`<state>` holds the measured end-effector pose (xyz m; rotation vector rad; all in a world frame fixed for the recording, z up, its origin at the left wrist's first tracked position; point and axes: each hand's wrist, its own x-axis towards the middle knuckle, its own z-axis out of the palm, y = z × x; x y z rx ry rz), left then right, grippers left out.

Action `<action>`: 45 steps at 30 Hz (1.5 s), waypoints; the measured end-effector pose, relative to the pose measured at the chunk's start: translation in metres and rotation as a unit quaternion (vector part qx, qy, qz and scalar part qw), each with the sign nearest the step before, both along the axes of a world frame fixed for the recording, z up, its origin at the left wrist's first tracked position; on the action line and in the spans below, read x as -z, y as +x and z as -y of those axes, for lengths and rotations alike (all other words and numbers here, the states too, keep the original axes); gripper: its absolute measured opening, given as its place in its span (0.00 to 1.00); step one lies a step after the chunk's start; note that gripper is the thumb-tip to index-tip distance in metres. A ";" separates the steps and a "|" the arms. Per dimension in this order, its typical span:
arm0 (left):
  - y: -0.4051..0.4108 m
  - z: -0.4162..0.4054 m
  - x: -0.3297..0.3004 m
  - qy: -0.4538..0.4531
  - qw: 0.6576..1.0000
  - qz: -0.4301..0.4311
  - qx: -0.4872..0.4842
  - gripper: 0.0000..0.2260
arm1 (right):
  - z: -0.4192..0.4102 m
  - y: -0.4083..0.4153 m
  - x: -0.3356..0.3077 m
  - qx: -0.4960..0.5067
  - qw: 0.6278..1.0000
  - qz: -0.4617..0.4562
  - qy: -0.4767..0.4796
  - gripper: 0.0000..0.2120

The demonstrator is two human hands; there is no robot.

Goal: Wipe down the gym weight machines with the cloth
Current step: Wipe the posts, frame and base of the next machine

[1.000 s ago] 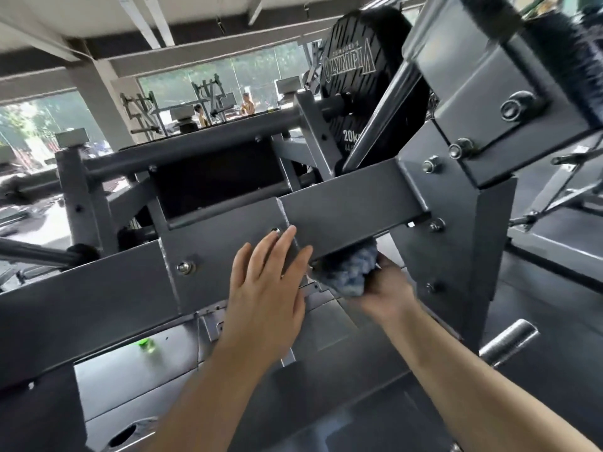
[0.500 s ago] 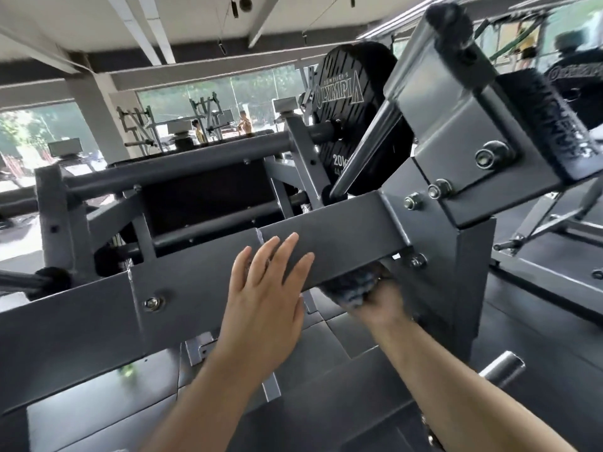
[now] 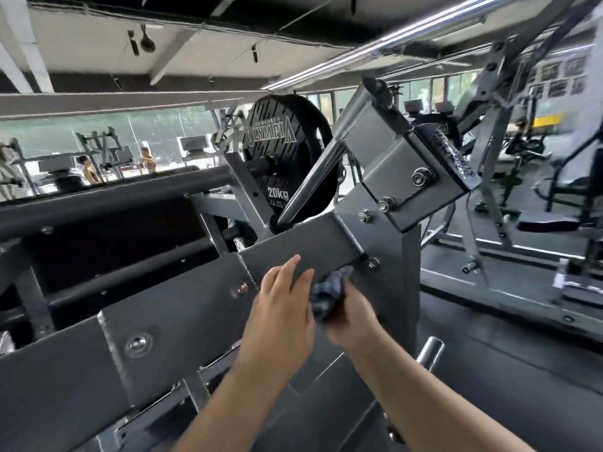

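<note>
Grey gym floor lies below the arms. Nearest, the left hand (image 3: 280,308) rests flat, fingers straight, on the beam (image 3: 293,252), bracing. Just right, the right hand (image 3: 350,313) grips a bunched cloth (image 3: 329,293) under the beam's lower edge. Best to keep the pad pressed upward and drag along that edge toward the bolts. Beyond sits a plate (image 3: 284,151).

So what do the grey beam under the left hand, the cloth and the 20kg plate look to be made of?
Grey beam: seemingly painted steel, matte, with weld seams and bolts. Cloth, bunched in the right hand: soft blue-grey fabric, possibly microfibre; too blurred to be sure. 20kg plate: black matte face with moulded grooves, likely rubber-coated. Left hand lies flat on the beam.
</note>
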<state>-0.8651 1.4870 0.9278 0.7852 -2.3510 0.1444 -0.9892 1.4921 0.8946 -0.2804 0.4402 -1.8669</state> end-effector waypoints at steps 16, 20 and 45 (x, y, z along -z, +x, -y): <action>-0.051 -0.006 -0.015 0.438 0.814 -0.355 0.141 0.10 | -0.111 -0.044 -0.051 0.340 0.603 -0.679 0.244 0.19; -0.062 -0.008 -0.033 0.483 0.753 -0.417 0.162 0.11 | -0.125 -0.056 -0.078 0.504 0.383 -0.727 0.265 0.18; -0.196 0.020 -0.101 0.180 0.915 -0.313 0.179 0.38 | -0.060 -0.122 -0.177 0.384 0.240 -0.862 0.228 0.29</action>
